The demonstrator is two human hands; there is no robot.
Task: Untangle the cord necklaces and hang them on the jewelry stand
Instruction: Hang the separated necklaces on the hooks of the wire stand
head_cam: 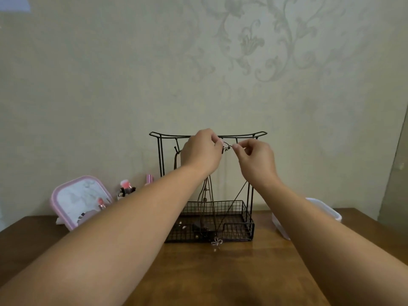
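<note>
A black wire jewelry stand (249, 134) with a mesh basket base stands at the back of the wooden table. My left hand (202, 151) and my right hand (257, 160) are raised just under its top bar, each pinching one end of a dark cord necklace (237, 196) at the clasp between them. The cord's two strands run down from my hands into a V in front of the basket, ending at a small pale flower pendant (217, 241) on the table. Another brown cord necklace (176, 161) hangs from a hook at the left, partly hidden behind my left hand.
A pink-framed mirror (80, 198) leans at the back left with small cosmetics (126, 188) beside it. A clear plastic box (329, 212) sits at the right, mostly behind my right forearm. The wall stands right behind the stand. Bare wood table (231, 272) lies in front.
</note>
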